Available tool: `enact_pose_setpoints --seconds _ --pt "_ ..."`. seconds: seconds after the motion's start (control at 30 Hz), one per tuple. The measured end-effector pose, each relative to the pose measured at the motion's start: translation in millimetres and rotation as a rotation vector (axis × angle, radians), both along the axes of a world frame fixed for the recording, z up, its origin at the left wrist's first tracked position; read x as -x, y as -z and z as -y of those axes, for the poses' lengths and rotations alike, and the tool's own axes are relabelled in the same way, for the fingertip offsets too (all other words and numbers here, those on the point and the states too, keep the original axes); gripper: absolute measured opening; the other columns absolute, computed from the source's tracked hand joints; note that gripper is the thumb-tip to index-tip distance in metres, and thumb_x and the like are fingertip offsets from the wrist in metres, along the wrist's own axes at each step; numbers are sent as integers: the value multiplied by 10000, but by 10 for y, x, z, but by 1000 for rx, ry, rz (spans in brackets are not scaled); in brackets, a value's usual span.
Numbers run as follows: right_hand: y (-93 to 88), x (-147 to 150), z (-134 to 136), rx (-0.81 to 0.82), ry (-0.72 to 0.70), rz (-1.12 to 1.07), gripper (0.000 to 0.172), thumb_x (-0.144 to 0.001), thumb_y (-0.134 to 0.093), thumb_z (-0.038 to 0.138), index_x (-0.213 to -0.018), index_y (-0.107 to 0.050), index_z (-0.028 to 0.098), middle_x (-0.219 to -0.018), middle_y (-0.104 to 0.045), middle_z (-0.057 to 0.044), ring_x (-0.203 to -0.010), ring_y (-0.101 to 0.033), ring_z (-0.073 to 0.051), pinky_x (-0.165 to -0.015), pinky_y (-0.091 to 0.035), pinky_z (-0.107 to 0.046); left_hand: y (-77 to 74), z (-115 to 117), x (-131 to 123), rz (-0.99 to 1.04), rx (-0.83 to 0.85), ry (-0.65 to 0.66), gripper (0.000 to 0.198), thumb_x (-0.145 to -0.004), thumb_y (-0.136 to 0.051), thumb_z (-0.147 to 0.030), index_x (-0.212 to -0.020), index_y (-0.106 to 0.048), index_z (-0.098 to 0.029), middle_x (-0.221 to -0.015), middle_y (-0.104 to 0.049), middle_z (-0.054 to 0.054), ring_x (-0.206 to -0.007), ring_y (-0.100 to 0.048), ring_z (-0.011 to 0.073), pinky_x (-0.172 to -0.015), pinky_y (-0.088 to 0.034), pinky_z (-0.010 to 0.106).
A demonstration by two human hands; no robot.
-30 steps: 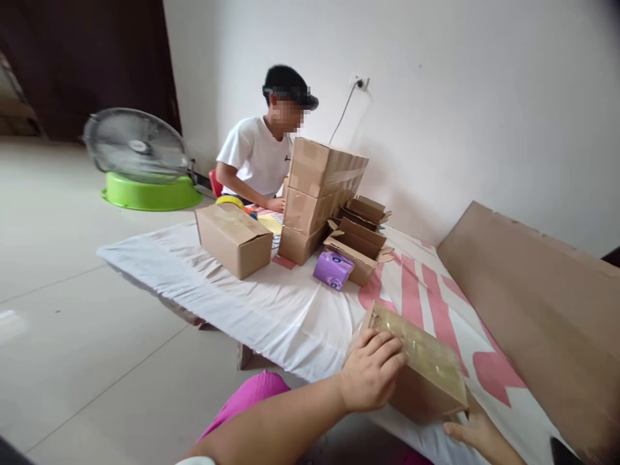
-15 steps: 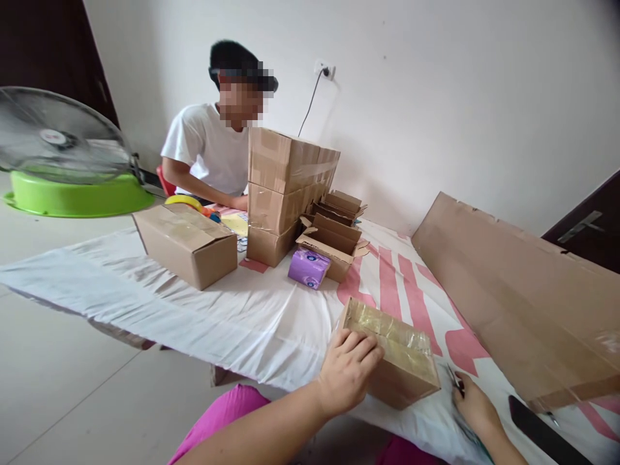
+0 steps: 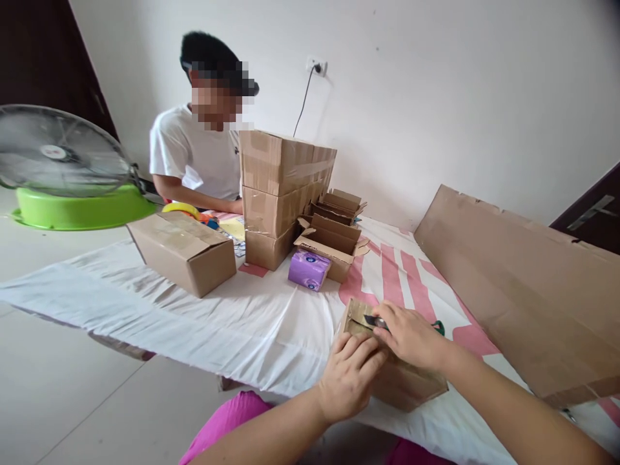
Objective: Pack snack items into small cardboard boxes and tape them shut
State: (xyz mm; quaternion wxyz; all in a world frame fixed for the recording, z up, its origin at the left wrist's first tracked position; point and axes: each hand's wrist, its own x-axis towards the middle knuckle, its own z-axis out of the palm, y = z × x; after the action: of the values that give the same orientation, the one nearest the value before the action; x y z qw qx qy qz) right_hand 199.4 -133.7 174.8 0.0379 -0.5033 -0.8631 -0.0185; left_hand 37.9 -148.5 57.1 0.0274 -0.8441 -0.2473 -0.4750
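Note:
Near the table's front edge lies a taped cardboard box, with shiny tape along its top. My left hand is curled over the near side and top edge of this box, gripping it. In my right hand is a utility knife; its dark blade end touches the box top, and a green end sticks out behind the hand. A dark slit shows along the seam beside the blade. The fingers hide most of the knife's handle.
Beyond the box are a purple soft pack, an open carton and stacked cartons. A closed carton stands left. A co-worker sits behind the stack. Large cardboard leans right; a fan stands left.
My right hand has moved from the table at the right of the box up onto its top, bringing the knife to the seam. My left hand stays on the box.

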Motion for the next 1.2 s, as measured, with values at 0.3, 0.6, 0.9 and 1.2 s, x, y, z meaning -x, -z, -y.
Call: enact_pose_setpoints --seconds 0.3,0.6,0.9,1.2 --pt "-163 360 -268 115 -70 346 240 -918 -416 228 -890 -651 188 -762 -698 -43 -657 -635 -164 -549 -352 -244 -36 -24 16 41 -33 -16 246 -856 -559 -175 -1091 -625 -196 -1049 -654 60 -1011 -541 209 -893 -363 351" --pt "-319 -233 74 354 144 538 267 -859 -463 209 -932 -718 179 -873 -732 -128 -784 -688 -271 -586 -399 -303 1 -4 30 2 -2 -19 227 -872 -556 -179 -1086 -625 -208 -1011 -653 63 -976 -533 220 -865 -360 370" --pt "-384 -771 469 305 277 510 310 -886 -411 200 -904 -720 184 -836 -725 -119 -762 -684 -261 -589 -378 -303 -5 7 9 5 -4 -13 233 -875 -552 -170 -1095 -618 -206 -1025 -647 67 -980 -524 228 -867 -351 378" --pt "-311 -481 329 184 155 422 274 -905 -411 234 -930 -683 211 -855 -731 -83 -759 -686 -240 -573 -362 -283 -23 -2 -3 14 1 -23 219 -870 -551 -179 -1073 -630 -211 -1009 -648 70 -976 -531 229 -869 -358 385"
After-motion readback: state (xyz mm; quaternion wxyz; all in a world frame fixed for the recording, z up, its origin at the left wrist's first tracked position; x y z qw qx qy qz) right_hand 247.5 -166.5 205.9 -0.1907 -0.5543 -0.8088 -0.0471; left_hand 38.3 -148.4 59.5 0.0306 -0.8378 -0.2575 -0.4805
